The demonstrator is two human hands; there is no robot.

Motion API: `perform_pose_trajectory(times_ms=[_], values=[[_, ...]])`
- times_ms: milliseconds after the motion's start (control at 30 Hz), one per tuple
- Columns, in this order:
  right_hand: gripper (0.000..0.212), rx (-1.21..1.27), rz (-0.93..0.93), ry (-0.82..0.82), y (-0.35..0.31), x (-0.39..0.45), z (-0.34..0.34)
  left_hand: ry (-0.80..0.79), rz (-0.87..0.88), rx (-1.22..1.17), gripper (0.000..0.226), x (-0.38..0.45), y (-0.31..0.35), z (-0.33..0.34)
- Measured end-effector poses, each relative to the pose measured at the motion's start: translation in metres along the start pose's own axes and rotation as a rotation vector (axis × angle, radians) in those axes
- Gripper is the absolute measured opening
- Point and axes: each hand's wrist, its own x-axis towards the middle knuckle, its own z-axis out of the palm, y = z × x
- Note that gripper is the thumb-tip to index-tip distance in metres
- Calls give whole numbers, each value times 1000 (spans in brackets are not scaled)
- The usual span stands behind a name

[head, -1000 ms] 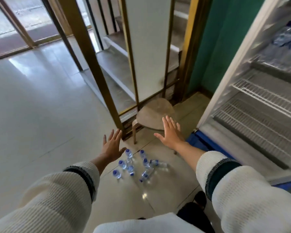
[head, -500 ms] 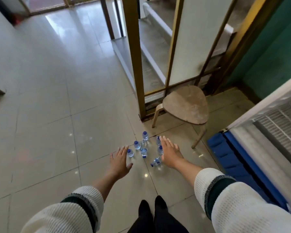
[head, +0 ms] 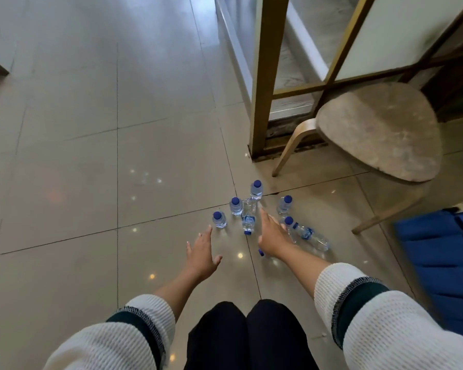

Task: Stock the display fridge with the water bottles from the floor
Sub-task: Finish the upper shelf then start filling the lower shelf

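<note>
Though clustered close on the pale floor tiles [head: 64, 182], pointing differently: four water bottles [head: 235, 206] upright, caps skyward; a centre bottle [head: 248, 220] lying lengthwise, cap toward the knees; a right-side bottle [head: 309, 234] lying slantwise, cap up-left. All clear plastic, blue caps, blue labels. Two more blue caps beside the right hand [head: 271, 236], bodies hidden. Left hand [head: 202, 252] low near the leftmost, fingers straight, together. Right fingers outstretched over the cluster; contact impossible to tell. One stool [head: 380, 132] beyond.
</note>
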Motion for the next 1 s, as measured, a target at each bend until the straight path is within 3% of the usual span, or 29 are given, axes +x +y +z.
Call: perform_pose_trajectory(times_ms=[267, 500, 667, 800, 1000], values=[[75, 41, -99, 62, 42, 183, 76, 90, -77, -90, 94, 164, -77, 95], [73, 155, -236, 74, 57, 287, 127, 268, -30, -479, 93, 252, -92, 160], [63, 362, -230, 144, 60, 308, 156, 414, -59, -676, 64, 274, -81, 178], [54, 502, -216, 216, 60, 297, 163, 424, -55, -714, 58, 267, -82, 176], [57, 834, -15, 385, 44, 221, 125, 444, -115, -747, 53, 195, -62, 121]])
